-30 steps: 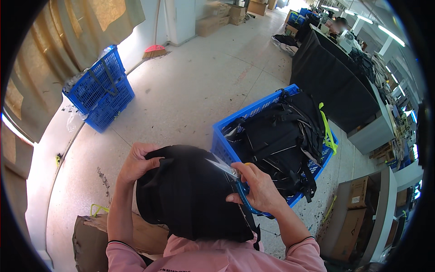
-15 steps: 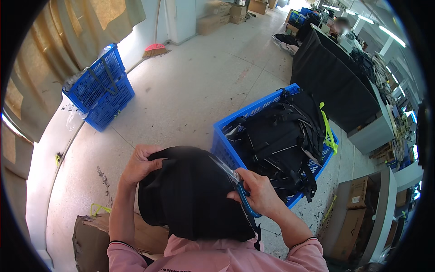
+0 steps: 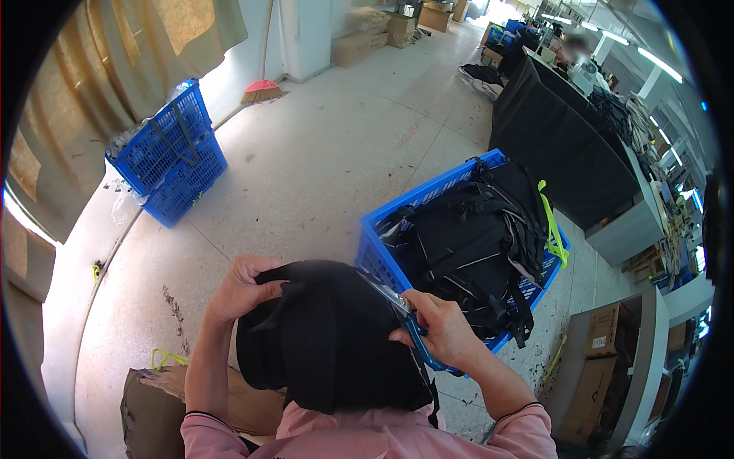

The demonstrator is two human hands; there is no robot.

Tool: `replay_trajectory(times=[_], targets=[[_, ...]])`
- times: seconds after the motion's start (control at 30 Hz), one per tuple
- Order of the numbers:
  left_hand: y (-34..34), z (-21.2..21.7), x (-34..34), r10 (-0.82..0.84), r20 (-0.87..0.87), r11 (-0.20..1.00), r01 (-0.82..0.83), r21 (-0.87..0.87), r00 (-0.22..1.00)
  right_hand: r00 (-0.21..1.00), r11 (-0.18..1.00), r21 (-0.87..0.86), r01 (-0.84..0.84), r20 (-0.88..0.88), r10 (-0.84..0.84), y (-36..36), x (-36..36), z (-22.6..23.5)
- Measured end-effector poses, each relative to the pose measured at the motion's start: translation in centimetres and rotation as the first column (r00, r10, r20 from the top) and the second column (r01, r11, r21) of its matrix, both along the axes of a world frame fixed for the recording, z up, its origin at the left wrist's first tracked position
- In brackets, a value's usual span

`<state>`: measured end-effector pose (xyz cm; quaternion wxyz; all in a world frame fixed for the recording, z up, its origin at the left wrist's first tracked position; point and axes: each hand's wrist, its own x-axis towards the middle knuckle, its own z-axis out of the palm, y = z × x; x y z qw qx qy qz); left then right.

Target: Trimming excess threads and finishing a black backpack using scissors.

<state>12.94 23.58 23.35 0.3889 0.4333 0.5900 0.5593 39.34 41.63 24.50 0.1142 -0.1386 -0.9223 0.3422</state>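
Observation:
A black fabric bag [image 3: 336, 336] is held up in front of my body and hides most of my lap. My left hand [image 3: 246, 289] grips its upper left edge between thumb and fingers. In my right hand [image 3: 442, 329] is a pair of scissors [image 3: 399, 304] with blue handles, my fingers wrapped round them. Their metal blades lie along the bag's upper right edge, pointing up and to the left. Whether the blades are cutting anything is too small to tell.
Just beyond my right hand stands a blue plastic crate [image 3: 372, 243] piled with black backpacks [image 3: 466, 237]. Two blue baskets [image 3: 180, 180] are stacked at the left wall near a broom [image 3: 262, 90]. Cardboard [image 3: 153, 413] lies by my left arm; shelving with boxes [image 3: 592, 390] is at right.
Both hands, the bag and the scissors sit slightly lower in view. The cloth by my left thumb is folded a little differently. Both grips are kept.

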Motion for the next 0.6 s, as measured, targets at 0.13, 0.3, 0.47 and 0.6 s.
replay_trajectory(times=[0.13, 0.3, 0.47, 0.6], targets=[[0.0, 0.4, 0.2, -0.019, 0.004, 1.0, 0.019, -0.011, 1.0, 0.999, 1.0, 0.006, -0.019, 0.029, 0.018, 0.4, -0.2, 1.0], [0.3, 0.8, 0.9, -0.02, -0.027, 1.0, 0.02, 0.005, 0.999, 0.998, 0.995, 0.087, -0.056, -0.026, 0.058, 1.1, -0.5, 1.4], [0.3, 0.7, 1.2, -0.034, -0.026, 0.999, 0.034, 0.002, 0.999, 0.992, 0.989, 0.094, -0.114, 0.067, 0.108, 1.7, 0.3, 1.6], [0.5, 0.7, 1.4, -0.051, -0.016, 0.999, 0.051, 0.013, 0.999, 0.992, 0.989, 0.077, -0.124, 0.047, 0.12, 2.0, 0.2, 2.1]])
